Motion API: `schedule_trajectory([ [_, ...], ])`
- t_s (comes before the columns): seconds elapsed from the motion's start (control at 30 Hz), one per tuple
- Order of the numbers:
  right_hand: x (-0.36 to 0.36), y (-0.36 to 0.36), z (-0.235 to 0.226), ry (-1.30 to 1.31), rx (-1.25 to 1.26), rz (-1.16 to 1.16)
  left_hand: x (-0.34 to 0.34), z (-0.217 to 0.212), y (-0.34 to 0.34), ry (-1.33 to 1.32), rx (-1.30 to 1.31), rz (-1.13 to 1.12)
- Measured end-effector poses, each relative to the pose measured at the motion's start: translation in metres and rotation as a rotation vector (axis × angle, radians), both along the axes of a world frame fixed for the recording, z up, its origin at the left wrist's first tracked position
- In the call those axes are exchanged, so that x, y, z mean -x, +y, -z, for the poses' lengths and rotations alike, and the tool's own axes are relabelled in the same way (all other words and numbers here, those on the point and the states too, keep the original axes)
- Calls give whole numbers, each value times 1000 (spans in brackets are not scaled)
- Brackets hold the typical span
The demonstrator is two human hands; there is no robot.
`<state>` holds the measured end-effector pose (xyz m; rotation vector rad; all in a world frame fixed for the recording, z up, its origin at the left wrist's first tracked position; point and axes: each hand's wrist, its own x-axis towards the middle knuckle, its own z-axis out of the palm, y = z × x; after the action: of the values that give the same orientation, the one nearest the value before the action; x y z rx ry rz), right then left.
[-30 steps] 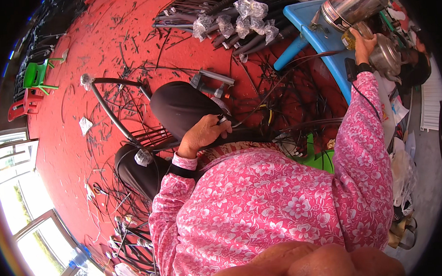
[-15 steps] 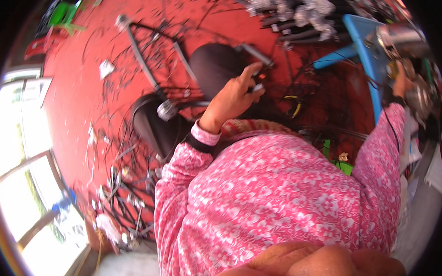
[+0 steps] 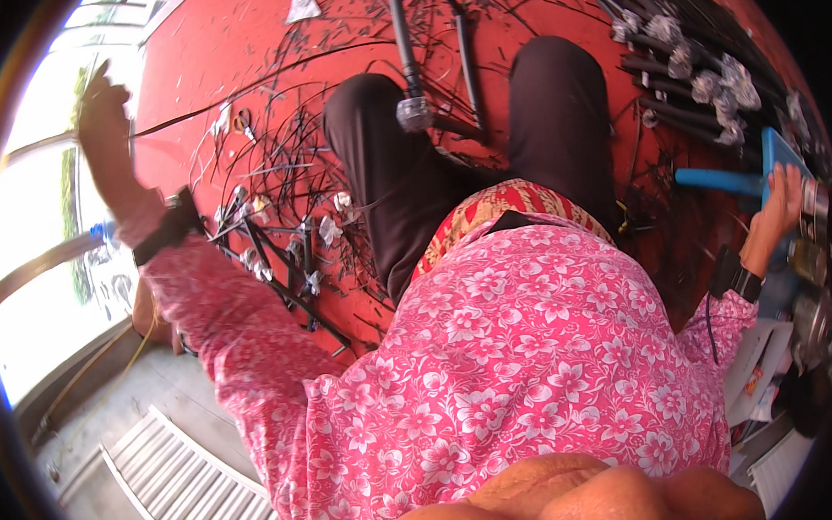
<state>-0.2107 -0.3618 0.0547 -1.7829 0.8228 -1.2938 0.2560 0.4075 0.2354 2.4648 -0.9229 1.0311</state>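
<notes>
My left hand (image 3: 110, 147) is raised at the far left in front of the bright window, dark against the light. Its fingers are too dim to tell whether they are bent round something. A long thin black strip (image 3: 245, 87) runs from beside this hand across the red floor; whether the hand holds it I cannot tell. On the right, my right hand (image 3: 779, 209) rests at the edge of a blue table or stool (image 3: 779, 156), fingers stretched out. A metal container (image 3: 814, 198) stands right beside those fingers.
Black tubes with clear plastic-wrapped ends (image 3: 694, 76) lie at the far right. Between my knees is a grey-black tube frame (image 3: 409, 68). Scissors (image 3: 243, 122) lie among black scraps on the red floor (image 3: 189, 71). A white slatted rack (image 3: 181, 474) stands at lower left.
My left hand has swung from above my lap out to the far left. My right hand has shifted to the blue edge with its fingers outstretched. The whole view has turned.
</notes>
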Motion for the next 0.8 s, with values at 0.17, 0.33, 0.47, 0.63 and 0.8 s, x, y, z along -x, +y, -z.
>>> schedule_trajectory([
  [0.17, -138, 108, -42, 83, -74, -429, 17, -54, 128, 16, 243, -370],
  [0.33, -226, 273, -97, 171, -122, -971, 84, -50, 69, 338, 401, -95],
  [0.47, -257, 373, -103, 115, -121, -1424, 138, -18, -65, 631, 637, 328],
  [0.63, -265, 422, -104, 483, 285, -1641, 177, 18, -188, 900, 892, 700],
  [0.8, -264, 421, -94, 378, -264, -1821, 189, 17, -206, 956, 925, 609],
])
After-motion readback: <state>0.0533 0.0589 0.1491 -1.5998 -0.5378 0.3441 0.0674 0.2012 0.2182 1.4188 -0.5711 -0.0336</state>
